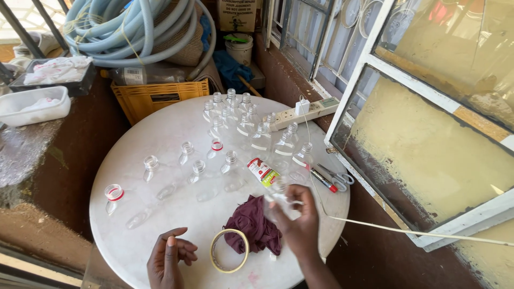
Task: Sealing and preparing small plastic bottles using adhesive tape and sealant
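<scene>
Left hand [167, 260]: seen at the lower edge of the view, resting on the round white table [134, 235], fingers curled loosely inward, nothing held; a yellowish ring of adhesive tape [215, 262] lies flat just beside it.

Right hand [301, 222]: raised slightly over the table's near right part, its grip closed round a small clear plastic bottle [278, 198] held tilted. A crumpled maroon cloth [254, 225] lies on the table beside this hand, between it and the tape ring.

Table surface: matt white, faintly stained. A cluster of upright clear plastic bottles without caps [241, 120] is gathered at the far side; several more clear bottles [201, 176] lie on their sides toward the middle, two with red neck rings. A small tube with a red, white and green label [262, 172], a red-tipped pen [324, 181] and scissors [338, 176] lie near the right edge. A white power strip [310, 109] sits at the far right rim.

Surroundings: an open white-framed window with cloudy panes [428, 144] at right; a yellow plastic crate [160, 96] and coiled pale blue hoses [134, 27] beyond the table; a white tub [32, 107] at left on a brown ledge.
</scene>
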